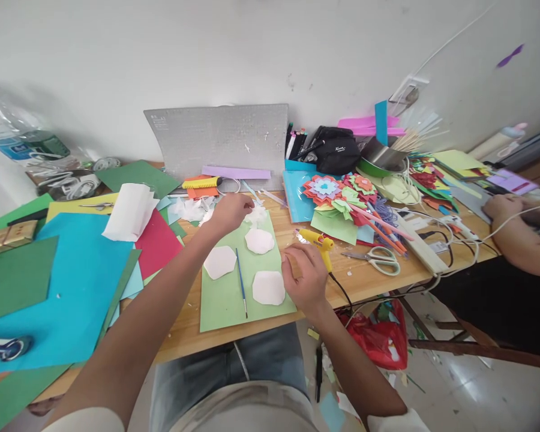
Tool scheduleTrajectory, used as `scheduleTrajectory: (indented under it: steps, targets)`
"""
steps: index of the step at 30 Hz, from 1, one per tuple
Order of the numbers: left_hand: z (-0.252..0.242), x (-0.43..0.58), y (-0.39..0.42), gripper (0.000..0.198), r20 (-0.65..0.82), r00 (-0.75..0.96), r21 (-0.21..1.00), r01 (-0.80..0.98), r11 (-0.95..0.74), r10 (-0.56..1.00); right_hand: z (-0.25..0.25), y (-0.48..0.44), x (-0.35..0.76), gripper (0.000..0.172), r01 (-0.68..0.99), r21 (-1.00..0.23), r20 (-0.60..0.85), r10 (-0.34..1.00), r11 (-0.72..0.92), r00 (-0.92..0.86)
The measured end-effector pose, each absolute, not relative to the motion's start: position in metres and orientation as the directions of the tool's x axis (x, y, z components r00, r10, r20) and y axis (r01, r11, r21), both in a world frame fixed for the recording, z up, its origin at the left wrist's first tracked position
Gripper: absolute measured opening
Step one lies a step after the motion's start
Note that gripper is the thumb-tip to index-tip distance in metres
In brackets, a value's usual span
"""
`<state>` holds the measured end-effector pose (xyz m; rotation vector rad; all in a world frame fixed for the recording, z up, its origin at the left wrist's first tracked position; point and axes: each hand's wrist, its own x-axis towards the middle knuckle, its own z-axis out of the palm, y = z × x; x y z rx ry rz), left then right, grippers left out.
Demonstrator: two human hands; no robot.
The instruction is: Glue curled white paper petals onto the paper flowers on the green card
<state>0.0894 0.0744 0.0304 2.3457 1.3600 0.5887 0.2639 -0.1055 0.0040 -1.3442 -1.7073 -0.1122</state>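
Observation:
My left hand (234, 212) is closed in a pinch over the far edge of a light green sheet of paper (225, 312), beside a wispy white tuft (256, 217). What its fingertips hold is hidden. My right hand (306, 277) rests at the sheet's right edge with loosely bent fingers, thumb apart, and nothing visible in it. On the sheet lie three white cut-out shapes: one at left (220, 262), one farther back (260, 241), and one (269, 288) close to my right hand. Between them is a thin blue paintbrush (240, 282), bristles toward me.
A yellow glue gun (317, 240) and scissors (378, 259) lie right of my right hand, with paper flowers (326, 189) behind. Blue paper (81, 270) and a white tissue stack (130, 213) are left. Another person's hand (504, 207) rests at far right, near cables and a power strip (423, 252).

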Motion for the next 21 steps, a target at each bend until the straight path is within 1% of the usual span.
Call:
scheduleTrajectory:
  steps: [2,5,8,10,13,15,18,21]
  targets:
    - [0.028,0.088,0.077,0.018,0.191,0.441,0.565,0.681,-0.466,0.877,0.009,-0.100,0.260,0.012,0.759,-0.518,0.641,0.767,0.394,0.039]
    - [0.025,0.089,0.077,0.016,0.221,0.411,0.648,0.616,-0.448,0.885,0.016,-0.079,0.253,0.012,0.665,-0.662,0.507,0.860,0.346,0.057]
    - [0.026,0.092,0.074,0.013,0.226,0.374,0.724,0.554,-0.412,0.900,0.018,-0.045,0.248,0.020,0.556,-0.797,0.365,0.921,0.236,0.132]
    - [0.028,0.094,0.072,0.012,0.216,0.347,0.783,0.497,-0.374,0.913,0.015,-0.019,0.245,0.028,0.483,-0.864,0.273,0.939,0.144,0.209]
    - [0.029,0.095,0.071,0.014,0.188,0.308,0.870,0.389,-0.304,0.933,0.008,0.013,0.241,0.033,0.390,-0.918,0.186,0.942,0.066,0.278]
    - [0.028,0.096,0.071,0.016,0.161,0.295,0.915,0.314,-0.254,0.942,0.004,0.025,0.238,0.032,0.311,-0.947,0.171,0.946,0.081,0.275]
    - [0.025,0.096,0.071,0.018,0.104,0.255,0.966,0.206,-0.159,0.961,0.002,0.032,0.235,0.025,0.165,-0.980,0.155,0.949,0.112,0.274]
    - [0.024,0.094,0.070,0.018,0.076,0.207,0.983,0.148,-0.108,0.975,0.002,0.032,0.233,0.021,0.083,-0.989,0.143,0.946,0.124,0.290]
